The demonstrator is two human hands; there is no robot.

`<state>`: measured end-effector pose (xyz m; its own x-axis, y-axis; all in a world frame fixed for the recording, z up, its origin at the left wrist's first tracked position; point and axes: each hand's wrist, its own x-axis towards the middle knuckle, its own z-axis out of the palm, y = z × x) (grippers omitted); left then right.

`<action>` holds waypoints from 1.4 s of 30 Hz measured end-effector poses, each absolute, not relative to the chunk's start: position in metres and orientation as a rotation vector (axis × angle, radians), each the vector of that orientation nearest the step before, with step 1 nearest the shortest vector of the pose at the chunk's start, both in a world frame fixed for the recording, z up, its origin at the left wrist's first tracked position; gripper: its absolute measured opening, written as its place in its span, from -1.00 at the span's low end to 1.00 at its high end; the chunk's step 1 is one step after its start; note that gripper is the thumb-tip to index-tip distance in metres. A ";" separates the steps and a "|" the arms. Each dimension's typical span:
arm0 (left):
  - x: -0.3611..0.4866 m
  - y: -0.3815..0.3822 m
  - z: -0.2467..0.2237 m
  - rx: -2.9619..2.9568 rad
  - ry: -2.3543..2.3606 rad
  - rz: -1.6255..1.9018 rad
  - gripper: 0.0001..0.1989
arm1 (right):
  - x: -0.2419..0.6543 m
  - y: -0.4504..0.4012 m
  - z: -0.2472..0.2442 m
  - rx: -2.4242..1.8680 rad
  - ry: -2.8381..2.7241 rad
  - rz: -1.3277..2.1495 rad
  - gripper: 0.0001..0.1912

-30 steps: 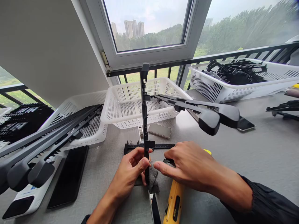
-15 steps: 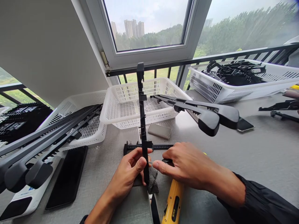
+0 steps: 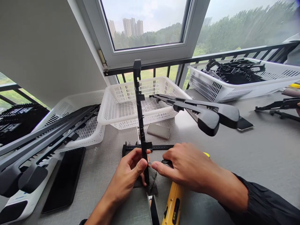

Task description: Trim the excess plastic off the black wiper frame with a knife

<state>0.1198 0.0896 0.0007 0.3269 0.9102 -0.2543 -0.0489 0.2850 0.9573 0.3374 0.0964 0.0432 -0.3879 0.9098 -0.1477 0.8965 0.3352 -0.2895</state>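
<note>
A long black plastic trim strip [image 3: 139, 115] stands almost upright, its top leaning slightly left. My left hand [image 3: 127, 175] grips its lower end between thumb and fingers. Close by on the right, my right hand [image 3: 187, 165] is closed round a knife [image 3: 167, 162] with a black front and a yellow end; most of it is hidden in the palm. A grey cloth-like pad [image 3: 153, 184] lies behind the strip's foot. Below my right hand is a yellow tool [image 3: 172, 203] with a dark slot. Behind both hands lies a black caliper [image 3: 161, 147].
White baskets [image 3: 138, 122] line the window side; the right basket [image 3: 217, 90] holds black parts. Two trim strips [image 3: 206, 115] jut from the middle one, and several more [image 3: 39, 147] lie leftward. Phones [image 3: 64, 181] rest on the table. Another person's hand [image 3: 292, 93] is at far right.
The view has shifted slightly. The strip's top has tipped a little left, and the knife has drawn slightly back from it. Both hands keep their holds.
</note>
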 end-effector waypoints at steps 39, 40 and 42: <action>0.116 0.088 -0.002 1.104 0.990 0.793 -0.32 | 0.334 0.100 0.048 -1.737 -2.568 0.514 -0.30; 0.117 0.088 -0.001 1.106 0.998 0.798 -0.31 | 0.334 0.100 0.048 -1.738 -2.568 0.507 -0.31; 0.118 0.088 0.000 1.111 1.015 0.808 -0.31 | 0.335 0.100 0.047 -1.732 -2.565 0.491 -0.32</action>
